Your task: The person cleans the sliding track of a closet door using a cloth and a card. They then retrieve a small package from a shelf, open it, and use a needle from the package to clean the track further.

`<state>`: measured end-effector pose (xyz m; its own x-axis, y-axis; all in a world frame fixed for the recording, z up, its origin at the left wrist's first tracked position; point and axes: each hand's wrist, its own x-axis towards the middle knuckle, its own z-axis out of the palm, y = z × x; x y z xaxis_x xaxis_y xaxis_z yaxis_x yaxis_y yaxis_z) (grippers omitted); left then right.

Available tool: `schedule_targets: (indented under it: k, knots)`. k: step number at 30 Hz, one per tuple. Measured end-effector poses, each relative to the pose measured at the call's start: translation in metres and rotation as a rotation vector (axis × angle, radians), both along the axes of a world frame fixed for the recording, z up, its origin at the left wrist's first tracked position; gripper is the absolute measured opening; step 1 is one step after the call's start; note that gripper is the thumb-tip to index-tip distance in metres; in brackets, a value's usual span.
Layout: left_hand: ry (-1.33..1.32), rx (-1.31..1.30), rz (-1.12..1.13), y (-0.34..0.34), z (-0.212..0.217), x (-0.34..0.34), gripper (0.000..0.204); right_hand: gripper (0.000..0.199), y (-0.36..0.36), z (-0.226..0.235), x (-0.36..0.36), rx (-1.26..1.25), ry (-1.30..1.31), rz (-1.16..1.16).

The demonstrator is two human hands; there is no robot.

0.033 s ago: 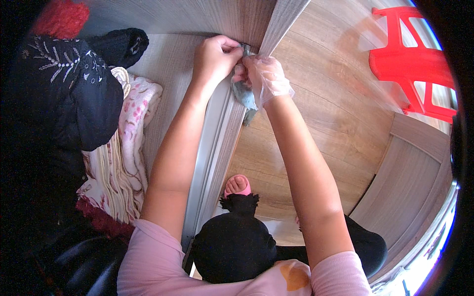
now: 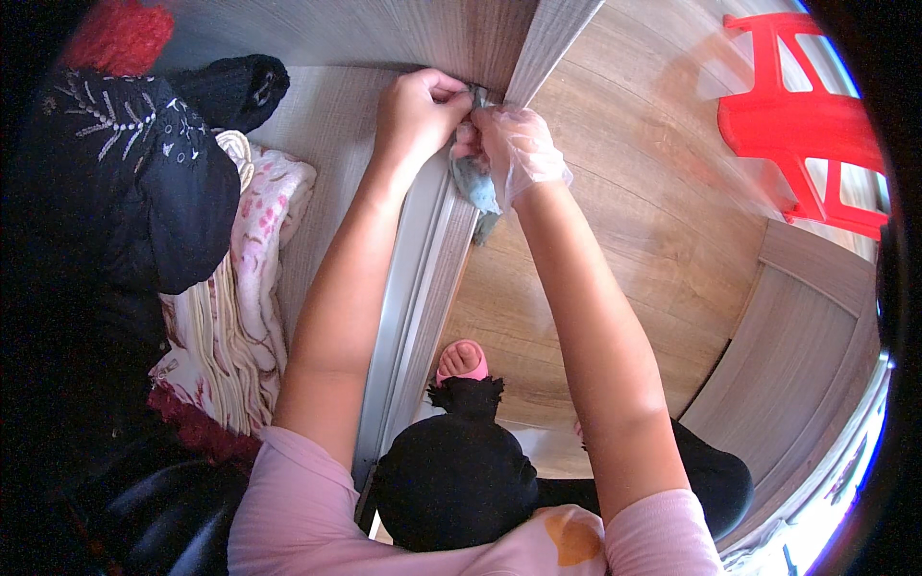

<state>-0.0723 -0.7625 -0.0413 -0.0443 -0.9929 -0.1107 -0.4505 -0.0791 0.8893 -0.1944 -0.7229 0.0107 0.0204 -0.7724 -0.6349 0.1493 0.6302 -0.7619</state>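
Observation:
A crumpled grey-blue cloth (image 2: 473,182) hangs over the end of the wardrobe's bottom rail (image 2: 415,259), up against the upright panel (image 2: 552,48). My bare left hand (image 2: 415,115) pinches the cloth's upper end in the corner, its thumb and fingers pressed together. Close beside it, my right hand (image 2: 521,144), in a thin clear plastic glove, is closed round the middle of the same cloth. Below that hand the loose part droops toward the floor. The fingertips of both hands are partly hidden by the cloth and by each other.
Inside the wardrobe at left lie a folded floral blanket (image 2: 274,202), dark embroidered clothing (image 2: 182,192) and a red fluffy item (image 2: 120,36). On the wooden floor (image 2: 634,192) at right is a red plastic stool (image 2: 797,125). My foot in a pink slipper (image 2: 463,360) is near the rail.

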Motion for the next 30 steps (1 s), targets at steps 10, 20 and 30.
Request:
schedule_targets:
  k: [10,20,30]
  knots:
    - [0.014,0.068,0.047,0.005,0.022,-0.012,0.019,0.016,0.0,-0.018,0.009,-0.102,0.046,-0.153]
    - [0.011,0.291,0.056,0.004,0.038,-0.016,0.018,0.018,-0.002,-0.006,0.003,0.027,-0.042,-0.078]
    - [-0.024,-0.101,0.174,0.004,0.007,-0.018,0.017,0.018,0.006,-0.038,0.014,-0.226,-0.149,-0.286]
